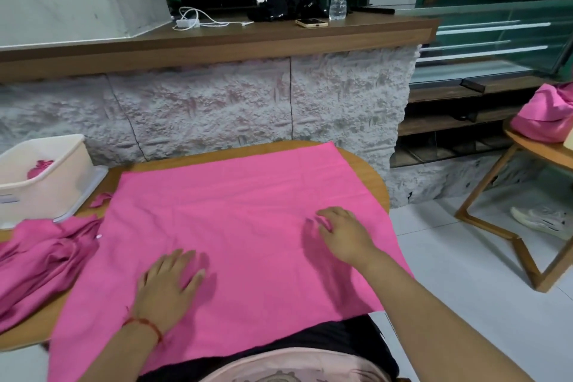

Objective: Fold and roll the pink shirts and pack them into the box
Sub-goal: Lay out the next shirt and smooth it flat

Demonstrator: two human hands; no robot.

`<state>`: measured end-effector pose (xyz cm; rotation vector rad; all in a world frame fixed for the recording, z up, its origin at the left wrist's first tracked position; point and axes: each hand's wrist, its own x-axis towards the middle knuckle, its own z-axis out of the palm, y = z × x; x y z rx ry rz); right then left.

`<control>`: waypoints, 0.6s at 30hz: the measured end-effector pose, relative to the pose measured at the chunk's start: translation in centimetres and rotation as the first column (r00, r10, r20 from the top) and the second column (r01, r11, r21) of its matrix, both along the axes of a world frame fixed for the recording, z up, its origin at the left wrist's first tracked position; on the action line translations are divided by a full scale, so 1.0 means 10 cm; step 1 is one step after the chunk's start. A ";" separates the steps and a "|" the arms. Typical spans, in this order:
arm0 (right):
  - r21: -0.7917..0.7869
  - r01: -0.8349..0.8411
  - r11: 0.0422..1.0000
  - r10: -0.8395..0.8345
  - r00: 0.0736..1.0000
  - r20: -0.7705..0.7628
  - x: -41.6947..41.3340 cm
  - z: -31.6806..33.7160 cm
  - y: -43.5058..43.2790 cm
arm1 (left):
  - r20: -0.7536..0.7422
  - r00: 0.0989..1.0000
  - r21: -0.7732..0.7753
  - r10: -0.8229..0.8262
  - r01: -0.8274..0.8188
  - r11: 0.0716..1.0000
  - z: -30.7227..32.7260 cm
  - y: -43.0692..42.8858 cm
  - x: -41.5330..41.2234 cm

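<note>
Closest in, both hands are down on a pink shirt (242, 217) laid out flat across the tabletop (376, 186). The left hand (169, 284) lies palm-down with its fingers straight and spread, pressing the cloth. The right hand (344, 234) rests further out with its fingers loosely bent, tips on the fabric, not really gripping anything as far as I can see. So this one looks smoothed but not yet folded or rolled.

Just left of it there's a crumpled heap of pink shirts (46, 251), all unfolded. Behind that sits the box (46, 177) with what looks like one rolled shirt (40, 168) inside. Far right, more pink shirts (545, 116) are piled on a side table (539, 149). I'd say we're early on, with most of it left.
</note>
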<state>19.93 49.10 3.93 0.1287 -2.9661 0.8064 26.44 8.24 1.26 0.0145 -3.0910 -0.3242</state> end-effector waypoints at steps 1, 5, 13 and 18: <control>0.029 -0.022 0.999 0.021 0.999 0.040 -0.11 0.02 -0.12 | 0.060 0.997 -0.037 0.039 -0.037 0.999 -0.05 -0.07 -0.01; 0.196 -0.049 0.979 -0.015 0.950 0.311 -0.44 0.00 -0.23 | 0.123 0.985 -0.095 0.121 -0.109 0.989 -0.24 -0.35 0.12; 0.373 -0.023 0.928 -0.135 0.910 0.393 -0.65 -0.06 0.03 | 0.101 0.982 -0.084 0.156 -0.148 0.985 -0.27 -0.69 0.47; 0.382 -0.118 0.917 0.067 0.987 0.144 -0.48 -0.16 -0.39 | -0.203 0.922 0.183 0.331 -0.296 0.937 -0.42 -1.02 0.81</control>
